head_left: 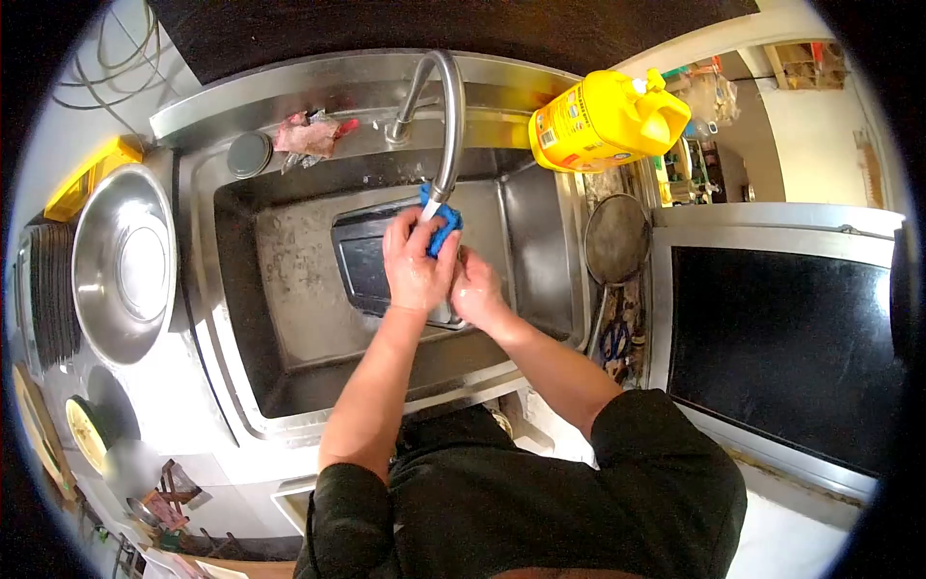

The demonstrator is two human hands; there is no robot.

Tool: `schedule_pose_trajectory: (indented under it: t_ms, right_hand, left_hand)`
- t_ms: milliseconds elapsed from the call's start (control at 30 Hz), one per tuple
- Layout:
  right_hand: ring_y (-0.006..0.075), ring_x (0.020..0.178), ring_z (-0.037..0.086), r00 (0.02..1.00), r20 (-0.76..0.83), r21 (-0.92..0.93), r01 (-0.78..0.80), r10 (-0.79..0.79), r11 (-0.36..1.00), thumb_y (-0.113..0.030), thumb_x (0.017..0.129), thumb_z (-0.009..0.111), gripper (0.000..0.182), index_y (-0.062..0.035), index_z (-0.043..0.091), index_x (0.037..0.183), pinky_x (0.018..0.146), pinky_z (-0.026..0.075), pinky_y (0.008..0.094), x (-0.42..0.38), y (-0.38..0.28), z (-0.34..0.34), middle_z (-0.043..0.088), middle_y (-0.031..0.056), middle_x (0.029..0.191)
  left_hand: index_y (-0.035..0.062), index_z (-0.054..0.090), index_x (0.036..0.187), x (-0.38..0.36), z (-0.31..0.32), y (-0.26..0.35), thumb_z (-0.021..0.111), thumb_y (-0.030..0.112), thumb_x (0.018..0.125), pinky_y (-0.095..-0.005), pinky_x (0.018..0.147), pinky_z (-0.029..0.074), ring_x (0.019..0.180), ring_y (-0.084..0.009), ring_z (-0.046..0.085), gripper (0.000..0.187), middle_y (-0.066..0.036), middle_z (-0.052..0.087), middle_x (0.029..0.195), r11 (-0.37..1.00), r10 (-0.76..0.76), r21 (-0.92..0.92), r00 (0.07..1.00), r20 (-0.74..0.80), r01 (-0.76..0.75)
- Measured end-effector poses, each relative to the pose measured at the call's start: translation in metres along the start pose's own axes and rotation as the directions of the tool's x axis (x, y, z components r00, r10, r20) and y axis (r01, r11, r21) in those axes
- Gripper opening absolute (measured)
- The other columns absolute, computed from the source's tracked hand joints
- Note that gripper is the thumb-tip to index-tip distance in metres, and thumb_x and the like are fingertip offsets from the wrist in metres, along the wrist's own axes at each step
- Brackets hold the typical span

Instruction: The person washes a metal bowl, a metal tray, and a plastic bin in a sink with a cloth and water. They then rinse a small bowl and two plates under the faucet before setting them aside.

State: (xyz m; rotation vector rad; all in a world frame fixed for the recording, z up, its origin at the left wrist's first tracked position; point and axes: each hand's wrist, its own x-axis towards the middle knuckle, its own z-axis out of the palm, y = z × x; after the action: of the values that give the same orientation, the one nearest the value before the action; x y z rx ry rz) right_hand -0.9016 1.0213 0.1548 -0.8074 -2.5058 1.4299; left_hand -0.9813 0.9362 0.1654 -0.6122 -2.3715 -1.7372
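Under the running faucet (pixel 451 116), my left hand (pixel 415 265) is closed on a wet blue cloth (pixel 445 230). My right hand (pixel 475 288) presses in beside it, its fingers mostly hidden behind the left, so its grip does not show. Water falls from the spout onto the cloth and the left fingers. Beneath both hands, a dark rectangular tray or lid (pixel 361 265) lies in the steel sink (pixel 299 362), partly covered by my left hand and forearm.
On the sink's back ledge are a round dark lid (pixel 250 154) and a crumpled pink wrapper (pixel 311 135). A yellow jug (pixel 603 124) stands at the back right corner, above a round strainer (pixel 617 239). A steel bowl (pixel 125 265) sits at the left.
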Motion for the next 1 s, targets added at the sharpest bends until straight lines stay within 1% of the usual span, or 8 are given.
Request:
schedule_pose_trajectory:
  t_ms: [167, 367, 500, 633, 733, 767, 933, 1000]
  right_hand:
    - [0.0076, 0.066, 0.047, 0.979, 0.178, 0.380, -0.161, 0.099, 0.911, -0.020, 0.096, 0.049, 0.021, -0.0014, 0.057, 0.089, 0.060, 0.042, 0.0273, 0.001, -0.021, -0.037, 0.056, -0.0028, 0.074]
    - [0.0030, 0.061, 0.042, 0.994, 0.080, 0.470, -0.104, 0.074, 0.877, -0.016, 0.096, 0.051, 0.020, -0.0030, 0.056, 0.081, 0.053, 0.037, 0.0223, -0.007, -0.043, -0.077, 0.050, -0.0059, 0.067]
    - [0.0039, 0.061, 0.042, 0.998, 0.055, 0.428, -0.031, 0.008, 0.903, -0.015, 0.095, 0.052, 0.020, -0.0028, 0.055, 0.080, 0.053, 0.035, 0.0225, -0.012, -0.044, -0.079, 0.049, -0.0057, 0.066]
    - [0.0057, 0.063, 0.042, 0.995, 0.086, 0.465, 0.002, -0.048, 0.885, -0.016, 0.095, 0.053, 0.018, -0.0030, 0.055, 0.084, 0.055, 0.036, 0.0233, -0.001, -0.042, -0.057, 0.049, -0.0038, 0.069]
    - [0.0061, 0.065, 0.042, 0.993, 0.092, 0.355, 0.040, -0.078, 0.934, -0.017, 0.096, 0.052, 0.018, -0.0029, 0.054, 0.085, 0.056, 0.038, 0.0251, 0.001, -0.030, -0.019, 0.050, -0.0021, 0.068]
    - [0.0061, 0.065, 0.042, 0.992, 0.040, 0.300, 0.104, -0.121, 0.948, -0.017, 0.096, 0.052, 0.018, -0.0027, 0.054, 0.085, 0.056, 0.039, 0.0261, 0.000, -0.029, -0.001, 0.049, -0.0015, 0.067]
    - [0.0355, 0.065, 0.060, 1.000, -0.001, 0.051, 0.000, 0.000, 0.999, -0.028, 0.091, 0.054, 0.031, 0.0020, 0.056, 0.083, 0.059, 0.045, 0.0428, 0.035, -0.020, 0.037, 0.061, 0.0188, 0.071]
    - [0.0256, 0.063, 0.057, 0.998, -0.007, 0.138, -0.067, 0.069, 0.988, -0.027, 0.090, 0.055, 0.030, 0.0015, 0.056, 0.082, 0.058, 0.044, 0.0395, 0.055, -0.031, 0.048, 0.059, 0.0154, 0.068]
  left_hand:
    - [0.0082, 0.060, 0.099, 0.035, -0.016, -0.011, 0.073, 0.018, 0.070, -0.0484, 0.096, 0.041, 0.102, -0.0378, 0.055, 0.034, -0.015, 0.059, 0.105, 0.970, 0.242, -0.005, 0.967, 0.082, -0.243]
    - [-0.0007, 0.063, 0.100, 0.040, -0.030, -0.123, 0.060, 0.030, 0.088, -0.0349, 0.075, 0.049, 0.078, -0.0252, 0.063, 0.033, -0.016, 0.066, 0.085, 0.929, -0.368, 0.006, 0.929, -0.043, 0.369]
    - [-0.0026, 0.062, 0.097, 0.007, -0.046, -0.136, 0.056, 0.029, 0.090, -0.0332, 0.070, 0.045, 0.073, -0.0169, 0.054, 0.033, -0.010, 0.064, 0.083, 0.563, -0.820, -0.286, 0.567, -0.076, 0.775]
    - [-0.0021, 0.061, 0.106, -0.041, -0.021, -0.115, 0.055, 0.025, 0.089, -0.0343, 0.076, 0.047, 0.079, -0.0195, 0.058, 0.033, -0.012, 0.065, 0.089, 0.366, -0.917, -0.605, 0.387, -0.101, 0.707]
    - [-0.0034, 0.060, 0.108, -0.060, 0.002, -0.094, 0.053, 0.020, 0.087, -0.0387, 0.077, 0.048, 0.083, -0.0246, 0.061, 0.032, -0.017, 0.066, 0.096, 0.444, -0.896, -0.421, 0.406, -0.181, 0.791]
    - [-0.0034, 0.059, 0.106, -0.073, 0.014, -0.102, 0.052, 0.018, 0.087, -0.0402, 0.079, 0.047, 0.084, -0.0276, 0.060, 0.030, -0.019, 0.065, 0.095, 0.581, -0.813, -0.369, 0.543, -0.211, 0.726]
    - [-0.0030, 0.057, 0.104, -0.072, 0.002, -0.047, 0.052, 0.018, 0.089, -0.0470, 0.084, 0.040, 0.093, -0.0393, 0.052, 0.026, -0.023, 0.055, 0.098, 0.875, -0.485, -0.034, 0.870, -0.086, 0.484]
    - [-0.0036, 0.049, 0.116, -0.072, -0.009, -0.030, 0.059, 0.024, 0.086, -0.0471, 0.091, 0.038, 0.101, -0.0426, 0.049, 0.042, -0.025, 0.051, 0.111, 0.909, -0.413, 0.037, 0.910, -0.041, 0.414]
